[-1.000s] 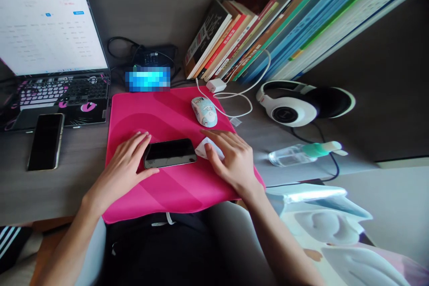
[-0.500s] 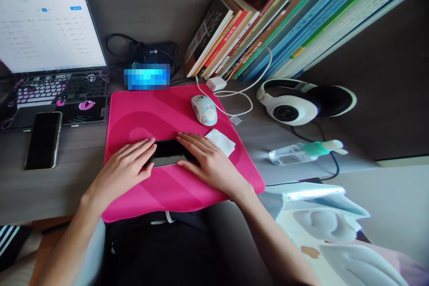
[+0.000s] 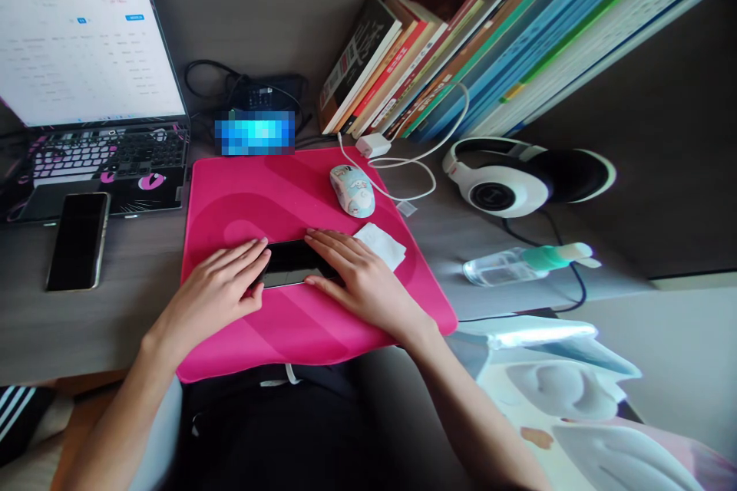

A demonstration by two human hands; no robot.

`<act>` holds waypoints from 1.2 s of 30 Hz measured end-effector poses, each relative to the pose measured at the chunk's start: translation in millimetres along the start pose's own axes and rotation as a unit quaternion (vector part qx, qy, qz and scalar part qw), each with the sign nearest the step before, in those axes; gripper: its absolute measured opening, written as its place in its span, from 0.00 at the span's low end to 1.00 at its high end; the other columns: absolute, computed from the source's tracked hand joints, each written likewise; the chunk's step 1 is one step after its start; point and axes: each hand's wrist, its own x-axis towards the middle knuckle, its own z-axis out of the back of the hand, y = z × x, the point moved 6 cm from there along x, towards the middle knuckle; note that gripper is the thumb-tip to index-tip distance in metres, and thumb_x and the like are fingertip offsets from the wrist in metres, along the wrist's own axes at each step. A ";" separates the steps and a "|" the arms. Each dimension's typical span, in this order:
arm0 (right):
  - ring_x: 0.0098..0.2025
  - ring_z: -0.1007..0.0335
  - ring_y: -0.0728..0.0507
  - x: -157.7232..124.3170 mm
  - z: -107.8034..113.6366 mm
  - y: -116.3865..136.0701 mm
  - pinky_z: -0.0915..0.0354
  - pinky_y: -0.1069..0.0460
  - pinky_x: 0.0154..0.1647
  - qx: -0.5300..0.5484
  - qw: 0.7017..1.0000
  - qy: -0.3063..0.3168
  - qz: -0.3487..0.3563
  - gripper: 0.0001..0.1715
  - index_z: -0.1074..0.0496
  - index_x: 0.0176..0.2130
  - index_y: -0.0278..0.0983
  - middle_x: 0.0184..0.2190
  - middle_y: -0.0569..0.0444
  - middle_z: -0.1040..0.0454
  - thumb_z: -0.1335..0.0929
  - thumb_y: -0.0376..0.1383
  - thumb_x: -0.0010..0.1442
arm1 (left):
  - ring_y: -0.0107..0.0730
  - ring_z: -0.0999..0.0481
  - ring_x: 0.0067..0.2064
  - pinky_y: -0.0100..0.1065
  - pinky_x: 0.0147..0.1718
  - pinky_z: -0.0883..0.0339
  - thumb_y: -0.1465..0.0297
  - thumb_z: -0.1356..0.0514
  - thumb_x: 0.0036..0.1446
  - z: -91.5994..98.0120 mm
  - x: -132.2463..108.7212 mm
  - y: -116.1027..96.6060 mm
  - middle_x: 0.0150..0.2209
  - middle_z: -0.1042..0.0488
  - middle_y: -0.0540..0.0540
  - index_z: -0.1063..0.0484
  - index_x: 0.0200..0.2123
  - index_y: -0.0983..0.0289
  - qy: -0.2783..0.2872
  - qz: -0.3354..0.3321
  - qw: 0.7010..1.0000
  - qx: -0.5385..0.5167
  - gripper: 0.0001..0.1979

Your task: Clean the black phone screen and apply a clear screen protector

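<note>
A black smartphone (image 3: 288,261) lies sideways on a pink mat (image 3: 253,199), its dark screen facing up with a pale reflection along the lower part. Its left end is gripped by my left hand (image 3: 224,280), fingers along the far edge and thumb at the near edge. My right hand (image 3: 357,272) holds the other end the same way. Both ends of the phone are covered by the hands. Just beyond my right hand rests a folded white tissue (image 3: 383,244). A light blue patterned mouse (image 3: 352,190) sits farther up the mat.
At left stand an open laptop (image 3: 97,157) and a second phone (image 3: 78,242). Books (image 3: 397,65) lean along the back. A white charger (image 3: 373,144) with cable, white headphones (image 3: 500,188) and a spray bottle (image 3: 507,267) occupy the right. A white bag (image 3: 541,337) is below.
The whole view has shifted very slightly. Both hands stay in place on the smartphone.
</note>
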 end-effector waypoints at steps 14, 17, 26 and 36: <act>0.72 0.32 0.33 0.0 -0.6 0.2 0.32 0.34 0.71 -0.001 1.000 0.001 -0.003 0.33 0.35 0.73 0.38 0.70 0.41 0.29 0.33 0.47 0.76 | 0.46 0.26 0.69 0.50 0.67 0.29 0.76 0.43 0.67 -1.4 -1.8 -0.2 0.71 0.30 0.63 0.30 0.68 0.67 0.001 0.008 1.000 -0.020 0.26; 0.72 0.33 0.34 0.0 -0.8 -0.1 0.32 0.34 0.71 0.000 1.000 0.000 -0.003 0.33 0.34 0.72 0.37 0.70 0.41 0.29 0.33 0.47 0.76 | 0.47 0.27 0.70 0.52 0.67 0.28 0.76 0.43 0.67 -2.3 -2.2 0.1 0.71 0.31 0.63 0.30 0.68 0.67 0.007 0.014 1.000 -0.024 0.27; 0.72 0.32 0.33 0.3 -0.8 0.7 0.31 0.33 0.71 0.002 1.000 -0.001 -0.002 0.34 0.35 0.73 0.36 0.70 0.40 0.28 0.33 0.47 0.76 | 0.47 0.26 0.69 0.51 0.66 0.27 0.76 0.44 0.67 -3.2 -2.5 -0.2 0.71 0.30 0.64 0.30 0.67 0.68 0.006 0.005 1.000 -0.003 0.26; 0.71 0.32 0.33 0.2 0.3 0.2 0.31 0.32 0.70 0.009 1.000 0.003 -0.008 0.35 0.37 0.74 0.40 0.70 0.41 0.28 0.33 0.47 0.76 | 0.48 0.27 0.70 0.53 0.66 0.28 0.76 0.44 0.67 -2.8 -1.1 -0.4 0.71 0.30 0.64 0.31 0.69 0.67 0.007 0.011 1.000 -0.026 0.27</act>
